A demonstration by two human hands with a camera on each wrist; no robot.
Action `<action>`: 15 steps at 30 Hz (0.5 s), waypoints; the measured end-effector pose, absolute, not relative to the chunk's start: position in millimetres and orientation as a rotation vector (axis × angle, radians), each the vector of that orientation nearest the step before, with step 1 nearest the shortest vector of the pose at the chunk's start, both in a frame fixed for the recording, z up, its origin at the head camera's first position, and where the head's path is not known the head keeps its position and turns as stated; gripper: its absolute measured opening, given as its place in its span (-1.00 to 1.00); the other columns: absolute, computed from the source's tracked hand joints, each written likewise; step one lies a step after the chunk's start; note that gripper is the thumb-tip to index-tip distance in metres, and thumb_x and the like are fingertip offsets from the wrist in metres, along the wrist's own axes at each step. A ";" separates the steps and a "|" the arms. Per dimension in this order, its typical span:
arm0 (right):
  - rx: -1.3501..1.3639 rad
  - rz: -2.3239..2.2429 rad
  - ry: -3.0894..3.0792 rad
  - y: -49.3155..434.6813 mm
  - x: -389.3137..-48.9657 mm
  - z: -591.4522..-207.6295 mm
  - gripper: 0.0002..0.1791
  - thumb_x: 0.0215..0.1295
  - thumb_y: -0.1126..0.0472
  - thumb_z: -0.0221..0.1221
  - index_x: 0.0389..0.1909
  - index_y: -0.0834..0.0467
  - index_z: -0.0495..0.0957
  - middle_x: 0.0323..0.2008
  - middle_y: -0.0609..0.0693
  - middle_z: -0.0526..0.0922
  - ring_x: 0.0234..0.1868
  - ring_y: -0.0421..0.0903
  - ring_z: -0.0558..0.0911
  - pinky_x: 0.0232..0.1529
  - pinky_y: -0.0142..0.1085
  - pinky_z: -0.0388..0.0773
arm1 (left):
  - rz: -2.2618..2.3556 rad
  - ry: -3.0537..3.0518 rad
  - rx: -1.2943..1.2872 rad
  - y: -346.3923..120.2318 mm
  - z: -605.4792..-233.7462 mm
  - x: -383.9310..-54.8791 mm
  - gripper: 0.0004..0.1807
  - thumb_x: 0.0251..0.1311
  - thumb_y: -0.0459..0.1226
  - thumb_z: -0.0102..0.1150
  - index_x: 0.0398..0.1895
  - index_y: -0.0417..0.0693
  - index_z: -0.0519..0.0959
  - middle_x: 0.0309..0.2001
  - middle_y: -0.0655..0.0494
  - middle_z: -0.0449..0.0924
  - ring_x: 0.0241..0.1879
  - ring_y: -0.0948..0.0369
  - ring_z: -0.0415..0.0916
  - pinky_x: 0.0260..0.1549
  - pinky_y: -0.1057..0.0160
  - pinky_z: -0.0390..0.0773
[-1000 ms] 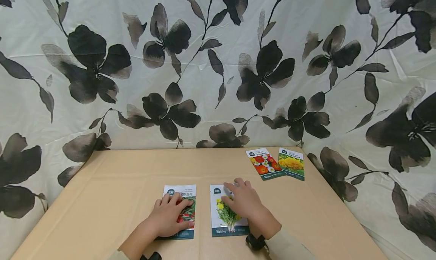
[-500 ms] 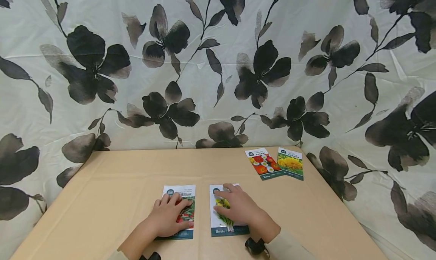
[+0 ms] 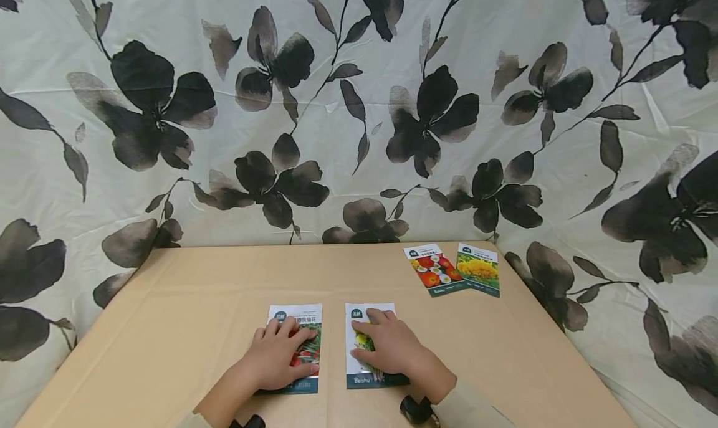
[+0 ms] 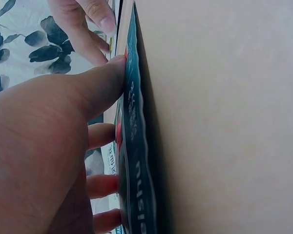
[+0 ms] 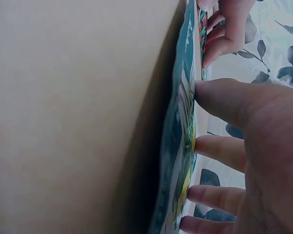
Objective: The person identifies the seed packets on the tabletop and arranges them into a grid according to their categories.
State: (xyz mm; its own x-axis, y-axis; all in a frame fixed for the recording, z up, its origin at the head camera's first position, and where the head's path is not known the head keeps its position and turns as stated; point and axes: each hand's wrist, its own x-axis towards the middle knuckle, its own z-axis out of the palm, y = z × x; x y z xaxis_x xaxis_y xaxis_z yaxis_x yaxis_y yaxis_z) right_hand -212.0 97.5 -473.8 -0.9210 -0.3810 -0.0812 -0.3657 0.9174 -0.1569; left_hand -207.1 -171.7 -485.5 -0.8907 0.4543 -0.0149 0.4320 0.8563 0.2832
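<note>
Flower-printed cloth [image 3: 348, 141] behind a tan table [image 3: 331, 275]

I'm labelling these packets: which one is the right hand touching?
The near packet picturing yellow blooms on green stems; the left hand rests on its red-pictured neighbour; the far pair lies untouched.

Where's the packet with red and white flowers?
In the head view, that packet lies near the far right corner of the table, left of another packet.
</note>
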 end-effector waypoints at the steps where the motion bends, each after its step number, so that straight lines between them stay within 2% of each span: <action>1: -0.577 -0.209 2.967 97.1 -211.5 -473.2 -0.33 0.30 -0.37 0.21 0.38 -0.23 0.51 0.47 0.08 0.40 0.42 0.17 0.41 0.30 0.16 0.47 | 0.420 2.948 0.705 -171.8 -485.3 -207.0 -0.26 0.09 0.33 0.33 0.32 0.31 0.55 0.09 0.09 0.39 -0.06 0.08 0.20 -0.14 -0.05 0.25; 15: -0.592 -0.371 2.996 109.7 -220.9 -466.1 -0.34 0.31 -0.31 0.24 0.39 -0.19 0.51 0.46 0.08 0.39 0.43 0.18 0.39 0.30 0.22 0.46 | 0.422 2.943 0.715 -171.6 -484.7 -206.2 -0.27 0.10 0.33 0.32 0.33 0.32 0.54 0.13 0.07 0.40 -0.05 0.07 0.21 -0.14 -0.05 0.25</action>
State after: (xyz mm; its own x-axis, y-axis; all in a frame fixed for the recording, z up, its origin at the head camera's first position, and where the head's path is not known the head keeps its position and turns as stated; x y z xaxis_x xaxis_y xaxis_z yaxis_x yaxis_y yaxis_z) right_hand -220.9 109.7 -466.1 -0.9238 -0.3824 -0.0173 -0.3667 0.8969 -0.2470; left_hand -206.2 -171.6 -484.7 -0.8874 0.4607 -0.0163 0.4376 0.8530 0.2845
